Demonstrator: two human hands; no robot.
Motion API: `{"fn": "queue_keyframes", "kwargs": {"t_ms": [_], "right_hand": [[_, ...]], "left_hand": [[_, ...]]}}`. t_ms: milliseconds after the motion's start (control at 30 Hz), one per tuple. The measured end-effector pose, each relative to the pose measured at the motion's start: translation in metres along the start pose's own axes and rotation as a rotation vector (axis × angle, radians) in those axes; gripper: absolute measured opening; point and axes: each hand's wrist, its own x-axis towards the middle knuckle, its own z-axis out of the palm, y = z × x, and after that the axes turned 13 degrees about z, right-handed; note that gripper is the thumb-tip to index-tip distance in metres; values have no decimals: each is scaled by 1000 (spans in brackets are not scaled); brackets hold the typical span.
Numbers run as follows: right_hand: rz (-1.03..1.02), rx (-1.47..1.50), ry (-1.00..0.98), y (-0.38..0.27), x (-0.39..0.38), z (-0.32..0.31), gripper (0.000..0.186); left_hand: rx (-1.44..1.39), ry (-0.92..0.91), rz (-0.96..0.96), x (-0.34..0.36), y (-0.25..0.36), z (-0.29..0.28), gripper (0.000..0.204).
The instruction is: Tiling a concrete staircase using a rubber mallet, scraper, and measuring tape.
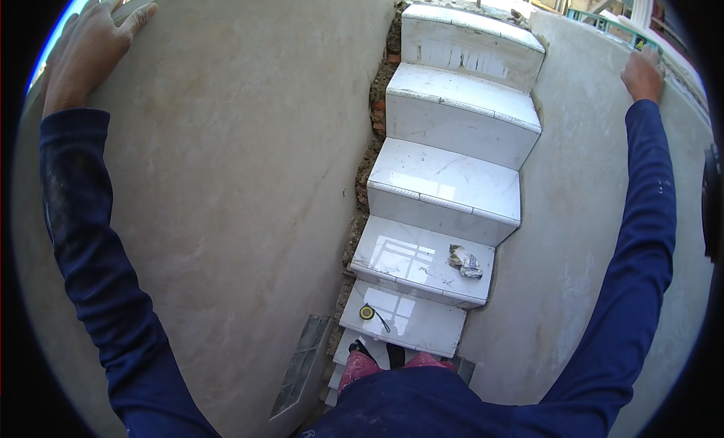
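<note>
I look down a narrow staircase of white tiled steps (445, 185) between two grey plastered walls. My left hand (87, 49) lies flat with spread fingers on the top edge of the left wall (226, 174). My right hand (642, 74) rests on the top of the right wall (573, 234), fingers curled over its edge. Both arms wear dark blue sleeves. Neither hand holds an object. My feet (385, 359) stand at the lowest visible step.
A yellow tape measure (367, 312) lies on a lower step. A crumpled scrap of paper (466, 262) sits one step higher. Exposed brick and mortar (377, 113) run along the left side of the stairs. A grey tile (302, 362) leans against the left wall.
</note>
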Motion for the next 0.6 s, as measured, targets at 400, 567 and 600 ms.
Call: {"fn": "queue_keyframes", "kwargs": {"t_ms": [400,567,600], "right_hand": [[-29,25,60,6,10,11,21],[-29,26,51,-2,3,20,22],[-29,30,41,0,3,17,22]], "left_hand": [[97,252,93,5,-15,20,71],[140,231,103,9,-6,16,74],[136,233,100,8,-8,15,74]]}}
